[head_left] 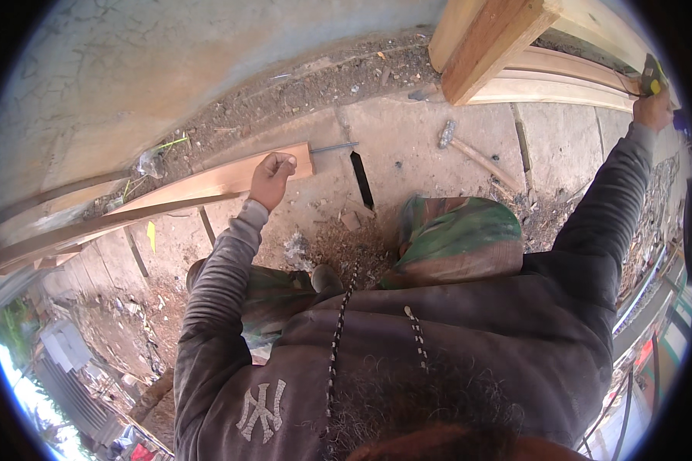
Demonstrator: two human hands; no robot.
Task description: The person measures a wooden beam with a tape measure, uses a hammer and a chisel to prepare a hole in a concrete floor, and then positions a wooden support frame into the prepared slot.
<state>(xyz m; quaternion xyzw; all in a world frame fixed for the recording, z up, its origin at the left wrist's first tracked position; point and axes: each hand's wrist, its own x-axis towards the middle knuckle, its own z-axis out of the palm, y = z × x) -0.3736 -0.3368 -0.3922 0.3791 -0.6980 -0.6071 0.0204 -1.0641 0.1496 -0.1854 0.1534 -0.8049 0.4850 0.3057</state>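
My left hand (271, 181) is closed, fingers curled in, over the end of a reddish wooden board (215, 175). Whatever it may hold is hidden. A thin metal rod (335, 147) sticks out past that board end, lying on the paving. Far out to the right, my right hand (653, 110) grips a small black-and-yellow tool (653, 75) beside long pale timbers (553, 91); its exact kind is hard to make out. Between my hands a hammer (480, 161) with a wooden handle lies on the slabs, its metal head pointing away from me.
A thick wooden beam (494, 52) juts in at the top right, over the timbers. Along the far side runs a weathered wall (131, 84) with a strip of dirt at its foot. Dark slots cut the paving, including a black gap (361, 180). Wood chips litter the ground before my knees.
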